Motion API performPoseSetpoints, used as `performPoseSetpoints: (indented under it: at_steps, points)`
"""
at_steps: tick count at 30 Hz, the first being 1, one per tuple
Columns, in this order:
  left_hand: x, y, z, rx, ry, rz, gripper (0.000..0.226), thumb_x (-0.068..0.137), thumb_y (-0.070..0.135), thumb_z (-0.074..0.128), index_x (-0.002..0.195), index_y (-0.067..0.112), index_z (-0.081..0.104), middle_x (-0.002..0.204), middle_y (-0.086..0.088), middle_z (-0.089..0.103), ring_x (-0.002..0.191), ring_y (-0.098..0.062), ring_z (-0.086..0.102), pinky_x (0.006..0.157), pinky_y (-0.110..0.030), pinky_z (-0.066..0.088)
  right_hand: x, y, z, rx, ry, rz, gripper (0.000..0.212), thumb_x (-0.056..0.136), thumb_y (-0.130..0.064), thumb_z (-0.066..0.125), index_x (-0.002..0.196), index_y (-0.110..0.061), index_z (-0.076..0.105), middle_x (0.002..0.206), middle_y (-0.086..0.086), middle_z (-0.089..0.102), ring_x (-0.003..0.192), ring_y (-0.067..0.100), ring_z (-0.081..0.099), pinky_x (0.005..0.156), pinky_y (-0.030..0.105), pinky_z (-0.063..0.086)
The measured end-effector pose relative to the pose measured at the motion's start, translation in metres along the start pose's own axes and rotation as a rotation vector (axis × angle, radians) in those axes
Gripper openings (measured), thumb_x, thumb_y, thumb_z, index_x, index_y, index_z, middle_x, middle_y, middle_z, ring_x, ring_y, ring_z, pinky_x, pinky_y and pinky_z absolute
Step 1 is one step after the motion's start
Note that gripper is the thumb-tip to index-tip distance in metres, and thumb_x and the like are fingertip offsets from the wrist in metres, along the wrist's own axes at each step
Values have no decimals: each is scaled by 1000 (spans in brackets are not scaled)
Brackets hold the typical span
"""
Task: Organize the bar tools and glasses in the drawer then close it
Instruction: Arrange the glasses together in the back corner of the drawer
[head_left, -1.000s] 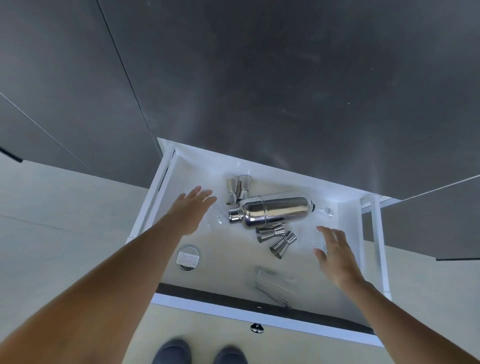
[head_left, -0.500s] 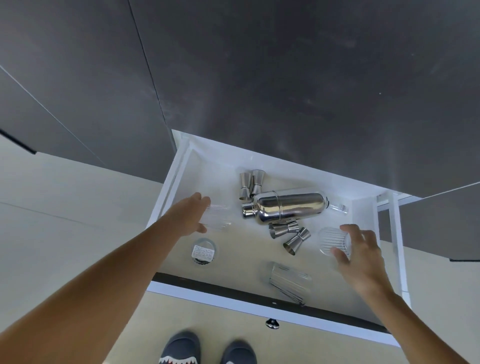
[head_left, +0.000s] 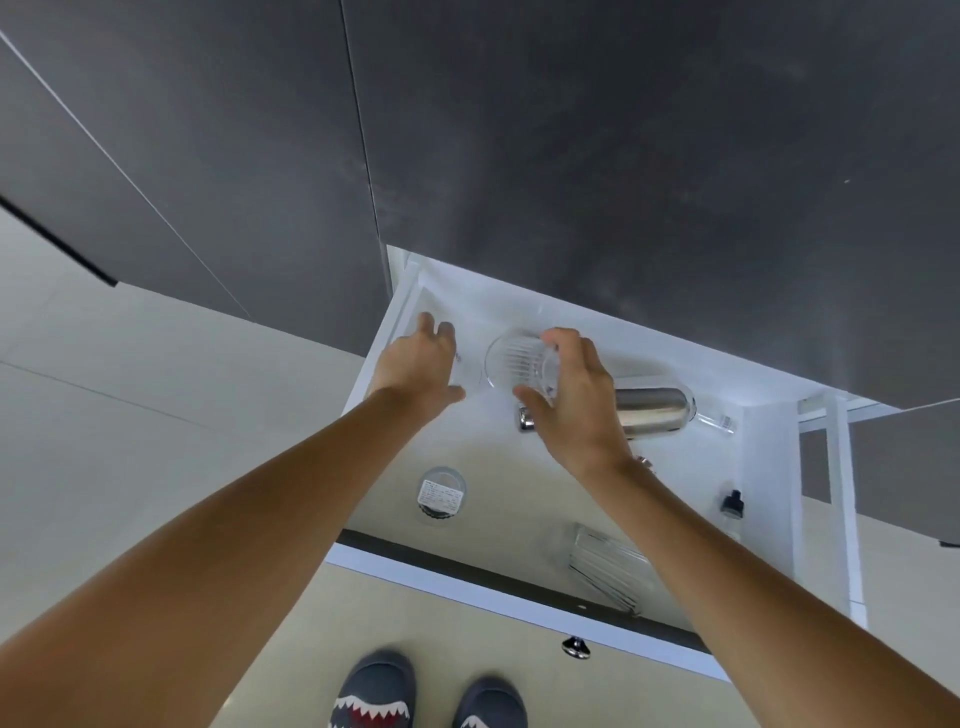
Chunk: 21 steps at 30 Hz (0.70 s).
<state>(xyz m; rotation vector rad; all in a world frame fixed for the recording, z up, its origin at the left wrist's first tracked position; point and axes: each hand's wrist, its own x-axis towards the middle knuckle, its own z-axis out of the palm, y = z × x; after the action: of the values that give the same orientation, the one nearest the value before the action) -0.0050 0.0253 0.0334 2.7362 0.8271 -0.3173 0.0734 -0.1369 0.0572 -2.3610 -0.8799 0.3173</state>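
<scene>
The white drawer stands pulled open below a dark cabinet front. My right hand grips a ribbed clear glass over the drawer's back left area. Just to its left, my left hand is curled around a faint plain clear glass near the back left corner. A steel shaker lies on its side behind my right hand. Another ribbed glass lies near the front. A glass with a label stands front left. The jiggers are mostly hidden by my right wrist.
A small black-capped bottle rests against the drawer's right wall, and a clear small item lies past the shaker. The drawer knob sticks out at the front. My shark-patterned slippers are on the beige floor below.
My right hand picked up the ribbed glass at the right and carried it across to the back left. My left hand moved its clear glass toward the back left corner.
</scene>
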Motion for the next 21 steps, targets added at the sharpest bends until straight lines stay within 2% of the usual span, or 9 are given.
performPoseSetpoints:
  at_steps: [2,5,7,12,21]
  points:
    - [6,5,2,-11,30,-17,62,77,36,75,123,8,46,121,-13,46,81,-33,65,66,-34,54,10,3,12,-33,-18,-17,54,79,-14,76,121,-16,43,123,11,52,102,30,58,83,34,51]
    - [18,9,4,-49,60,-39,59,79,30,76,124,6,45,126,-14,44,80,-34,65,69,-37,57,24,11,26,-66,-24,-51,53,82,-16,74,125,-16,44,128,10,50,103,29,59,86,36,52]
    - [27,8,6,-76,67,-61,60,80,27,75,127,6,44,130,-15,42,85,-35,66,75,-38,59,33,16,35,-78,-46,-47,54,83,-16,73,128,-17,43,132,9,48,110,28,56,91,38,54]
    - [42,2,14,-157,88,-77,63,82,27,74,133,6,42,134,-16,44,101,-35,64,86,-38,55,52,21,52,-80,-84,-47,55,83,-13,72,130,-19,44,135,9,47,114,28,54,92,34,51]
    - [55,2,23,-267,177,-26,60,88,16,68,139,11,38,137,-15,46,105,-34,63,89,-36,53,74,33,61,-195,-110,-49,57,82,-15,73,130,-18,43,136,9,48,111,29,58,90,37,52]
